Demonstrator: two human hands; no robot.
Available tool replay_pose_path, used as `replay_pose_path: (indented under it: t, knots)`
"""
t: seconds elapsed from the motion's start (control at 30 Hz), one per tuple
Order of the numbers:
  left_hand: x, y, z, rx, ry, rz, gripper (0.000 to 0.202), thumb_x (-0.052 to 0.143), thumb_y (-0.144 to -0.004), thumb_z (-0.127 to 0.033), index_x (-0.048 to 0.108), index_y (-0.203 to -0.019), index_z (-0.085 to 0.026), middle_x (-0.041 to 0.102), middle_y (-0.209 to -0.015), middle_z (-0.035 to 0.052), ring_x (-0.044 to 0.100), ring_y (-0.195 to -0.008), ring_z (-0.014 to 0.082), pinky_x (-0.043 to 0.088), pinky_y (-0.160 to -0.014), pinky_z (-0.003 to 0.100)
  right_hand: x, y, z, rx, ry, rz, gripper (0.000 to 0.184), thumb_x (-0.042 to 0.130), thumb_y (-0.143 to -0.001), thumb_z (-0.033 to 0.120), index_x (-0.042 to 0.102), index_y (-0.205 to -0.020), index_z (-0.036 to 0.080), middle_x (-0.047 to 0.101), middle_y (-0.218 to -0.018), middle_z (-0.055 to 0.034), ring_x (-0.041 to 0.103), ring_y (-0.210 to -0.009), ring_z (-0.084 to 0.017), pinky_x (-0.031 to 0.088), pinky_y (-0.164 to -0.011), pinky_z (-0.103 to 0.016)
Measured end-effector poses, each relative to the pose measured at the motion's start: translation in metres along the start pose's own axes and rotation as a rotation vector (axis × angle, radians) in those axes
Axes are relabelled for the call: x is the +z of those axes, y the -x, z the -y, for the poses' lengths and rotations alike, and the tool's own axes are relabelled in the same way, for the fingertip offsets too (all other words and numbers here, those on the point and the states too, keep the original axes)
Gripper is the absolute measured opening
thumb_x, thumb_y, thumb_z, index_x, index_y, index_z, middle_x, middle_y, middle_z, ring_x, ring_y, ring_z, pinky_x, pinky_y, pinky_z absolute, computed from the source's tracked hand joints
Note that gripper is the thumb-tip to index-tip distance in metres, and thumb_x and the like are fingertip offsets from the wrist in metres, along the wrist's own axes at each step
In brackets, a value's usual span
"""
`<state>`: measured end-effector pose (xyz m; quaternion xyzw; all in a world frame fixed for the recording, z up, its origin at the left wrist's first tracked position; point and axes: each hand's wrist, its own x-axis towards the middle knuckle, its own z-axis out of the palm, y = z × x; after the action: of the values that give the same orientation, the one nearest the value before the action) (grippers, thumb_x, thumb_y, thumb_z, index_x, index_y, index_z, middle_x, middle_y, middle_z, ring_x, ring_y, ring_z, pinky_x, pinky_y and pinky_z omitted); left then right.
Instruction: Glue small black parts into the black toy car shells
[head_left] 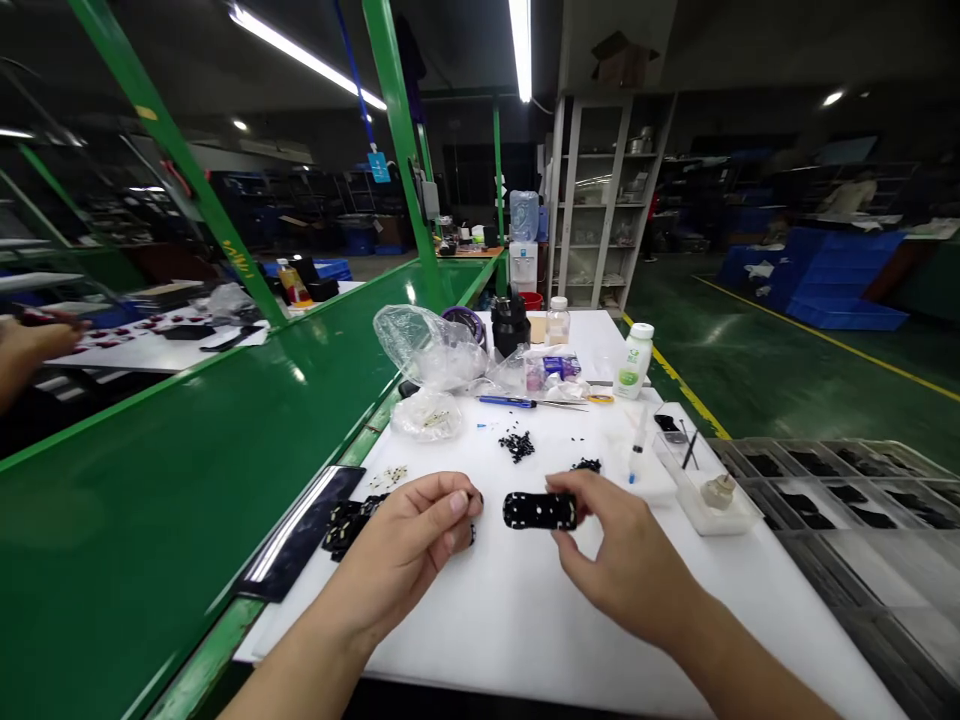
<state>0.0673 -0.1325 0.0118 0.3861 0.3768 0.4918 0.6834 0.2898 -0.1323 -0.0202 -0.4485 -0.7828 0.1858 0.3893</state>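
Note:
My right hand (626,555) grips a flat black plastic part (536,510) by its right end, thumb below and fingers above. Small holes and pale spots dot its face. To its left, my left hand (420,520) is closed, thumb pressed to the fingers around a small dark piece (474,498) too tiny to name. A stack of black parts (346,525) lies behind my left wrist, with small pale pieces (390,477) just beyond. Farther out on the white table (480,630) are two heaps of tiny black pieces (517,446), one partly hidden by my right hand.
A blue screwdriver (507,402), plastic bags (427,415) and a white-green bottle (634,360) stand or lie toward the back. On the right are a clear tray (716,515) and bins of black parts (817,470). A green conveyor (247,430) borders the left; another person's hand (34,345) shows beyond it.

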Motion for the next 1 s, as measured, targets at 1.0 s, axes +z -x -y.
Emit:
replay_pose_path:
  t: [1.0]
  knots:
    - [-0.01, 0.02, 0.013, 0.224, -0.467, -0.322, 0.013, 0.083, -0.065, -0.021, 0.072, -0.072, -0.016, 0.069, -0.072, 0.0028, 0.056, -0.065, 0.012, 0.042, -0.059, 0.022, 0.036, -0.002, -0.022, -0.138, -0.395, -0.191, 0.033, 0.061, -0.083, 0.012, 0.058, -0.113, 0.027, 0.066, -0.119, -0.0038, 0.063, -0.107, -0.021, 0.055, -0.085, -0.034]
